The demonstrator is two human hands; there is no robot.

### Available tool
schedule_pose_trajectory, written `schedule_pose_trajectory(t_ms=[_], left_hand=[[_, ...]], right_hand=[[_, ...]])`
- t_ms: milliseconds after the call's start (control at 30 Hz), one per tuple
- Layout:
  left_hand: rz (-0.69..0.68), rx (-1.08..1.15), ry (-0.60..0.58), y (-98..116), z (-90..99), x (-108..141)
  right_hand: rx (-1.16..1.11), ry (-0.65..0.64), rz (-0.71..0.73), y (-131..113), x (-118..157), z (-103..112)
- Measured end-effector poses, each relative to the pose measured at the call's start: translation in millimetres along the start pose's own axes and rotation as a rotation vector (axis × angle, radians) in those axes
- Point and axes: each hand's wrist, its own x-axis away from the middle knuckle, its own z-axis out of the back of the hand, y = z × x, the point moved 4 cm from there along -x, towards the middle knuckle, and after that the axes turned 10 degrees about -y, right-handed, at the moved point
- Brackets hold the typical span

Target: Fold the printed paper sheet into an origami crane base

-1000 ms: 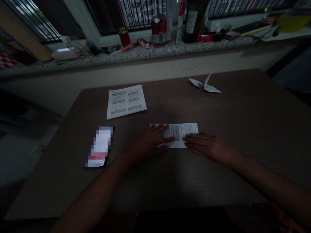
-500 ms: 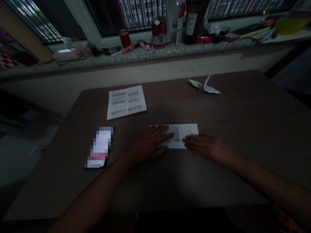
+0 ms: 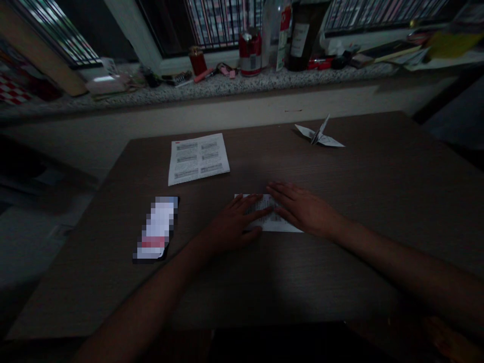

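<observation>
A folded strip of printed paper [image 3: 280, 226] lies flat on the brown table [image 3: 260, 282]. My left hand [image 3: 238, 222] rests on its left part with the fingers spread. Across the right part lies my right hand [image 3: 304, 209], fingers stretched out flat, their tips at the paper's far edge. It covers much of that side of the strip. Farther back on the right stands a folded paper crane [image 3: 317, 136]. A square printed sheet [image 3: 199, 159] lies at the back left.
A phone [image 3: 157, 229] with a lit, blurred screen lies left of my left hand. Behind the table, a stone windowsill [image 3: 212, 89] holds a red can [image 3: 250, 53], a dark tube [image 3: 302, 38], a red jar [image 3: 197, 61] and several small items.
My right hand has moved left and away from me over the paper, from its near right corner to its far edge. My left hand has stayed in place.
</observation>
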Motion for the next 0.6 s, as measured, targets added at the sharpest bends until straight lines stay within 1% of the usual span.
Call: schedule_pose_trajectory(t_ms=[100, 233, 367, 600], left_hand=[[-0.003, -0.004, 0.009, 0.0, 0.1, -0.9], [0.001, -0.020, 0.011, -0.6, -0.7, -1.6], [0.006, -0.029, -0.004, -0.6, -1.0, -0.8], [-0.008, -0.006, 0.015, -1.6, -1.5, 0.7]], right_hand=[[0.015, -0.027, 0.005, 1.1, -8.0, -12.9], [0.004, -0.046, -0.004, 2.1, -4.4, -22.5], [-0.001, -0.051, -0.006, 3.5, 1.6, -25.0], [-0.002, -0.054, -0.025, 10.6, 15.3, -23.4]])
